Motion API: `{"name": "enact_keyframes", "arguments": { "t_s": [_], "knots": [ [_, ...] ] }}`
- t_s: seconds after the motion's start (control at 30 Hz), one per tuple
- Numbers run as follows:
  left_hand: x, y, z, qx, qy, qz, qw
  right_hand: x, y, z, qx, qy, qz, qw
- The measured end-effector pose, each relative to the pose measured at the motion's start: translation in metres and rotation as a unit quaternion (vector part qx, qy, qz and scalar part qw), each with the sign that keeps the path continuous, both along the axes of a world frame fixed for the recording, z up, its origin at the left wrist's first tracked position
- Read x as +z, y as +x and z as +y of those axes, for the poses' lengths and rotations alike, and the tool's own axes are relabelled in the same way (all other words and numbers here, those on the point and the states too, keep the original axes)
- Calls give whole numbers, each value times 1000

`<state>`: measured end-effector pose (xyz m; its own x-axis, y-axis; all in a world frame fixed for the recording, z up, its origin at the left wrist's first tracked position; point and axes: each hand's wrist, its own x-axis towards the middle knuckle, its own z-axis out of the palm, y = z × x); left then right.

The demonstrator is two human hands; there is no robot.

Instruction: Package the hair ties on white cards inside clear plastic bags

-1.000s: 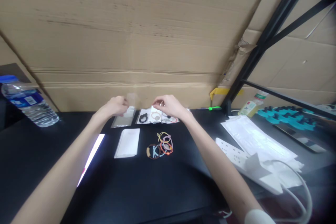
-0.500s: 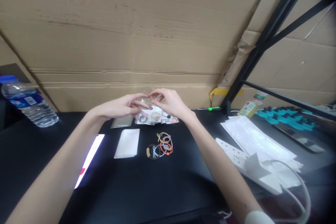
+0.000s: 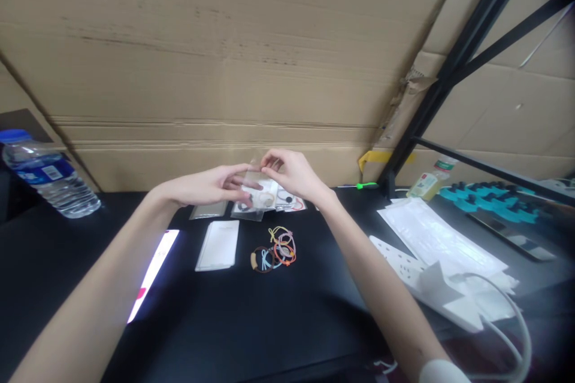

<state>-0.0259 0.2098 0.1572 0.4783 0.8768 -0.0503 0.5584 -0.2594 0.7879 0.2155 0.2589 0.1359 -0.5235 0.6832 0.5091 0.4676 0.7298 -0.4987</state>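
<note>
A clear plastic bag is held up between my hands above the far part of the black table. My right hand pinches its upper right edge between thumb and fingertips. At the bag's left side, my left hand has its fingers bent around the film; the exact contact is hard to make out. Just behind and below lie packets of small items, partly covered by my hands. Nearer me are a stack of white cards and a small pile of coloured hair ties. Clear sleeves lie under my left wrist.
A lit phone screen lies beside my left forearm. At the far left is a water bottle. To the right are a white power strip, papers and a teal rack. Cardboard walls the back.
My right hand has shifted slightly right, its fingers drawing together on the bag's edge. The bag now hangs more open to view, and my left hand has dropped a little.
</note>
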Motion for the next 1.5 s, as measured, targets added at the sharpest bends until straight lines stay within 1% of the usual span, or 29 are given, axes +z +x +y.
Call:
{"name": "enact_keyframes", "arguments": {
  "t_s": [0.1, 0.13, 0.2, 0.27, 0.37, 0.43, 0.53, 0.67, 0.77, 0.83, 0.97, 1.1, 1.2, 1.3, 1.5],
  "knots": [
    [-6, 0, 5, 22, 28, -2, 999, 3, 2, -2, 5, 4, -8, 1000],
    [-10, 2, 8, 29, 19, -25, 999, 4, 2, -3, 2, 9, -8, 1000],
    [-21, 8, 14, 19, -33, -126, 991, 6, 1, -7, -11, 13, -12, 1000],
    [-32, 17, 20, -20, -106, -227, 968, 7, 0, -11, -24, 13, -16, 1000],
    [-47, 31, 25, -69, -165, -320, 930, 8, -2, -14, -31, 18, -14, 999],
    [-53, 36, 27, -83, -171, -360, 914, 9, -1, -14, -31, 28, -5, 999],
    [-57, 39, 30, -87, -161, -390, 902, 10, 1, -12, -24, 40, 10, 999],
    [-57, 38, 31, -85, -171, -398, 897, 11, 4, -9, 2, 22, 12, 1000],
    [-57, 35, 31, -87, -183, -391, 898, 13, 6, -8, 27, -8, 8, 1000],
    [-58, 32, 32, -89, -188, -381, 901, 15, 9, -8, 56, -34, 12, 998],
    [-62, 23, 35, -105, -190, -352, 910, 18, 16, -9, 133, -117, 30, 984],
    [-63, 20, 36, -148, -192, -333, 911, 18, 20, -10, 200, -219, 30, 954],
    [-62, 22, 35, -151, -194, -339, 908, 18, 20, -11, 218, -249, 3, 944],
    [-62, 23, 34, -145, -189, -335, 911, 18, 17, -11, 224, -268, -23, 937],
    [-63, 23, 35, -155, -195, -316, 915, 16, 14, -10, 244, -322, -41, 914]
  ]
}}
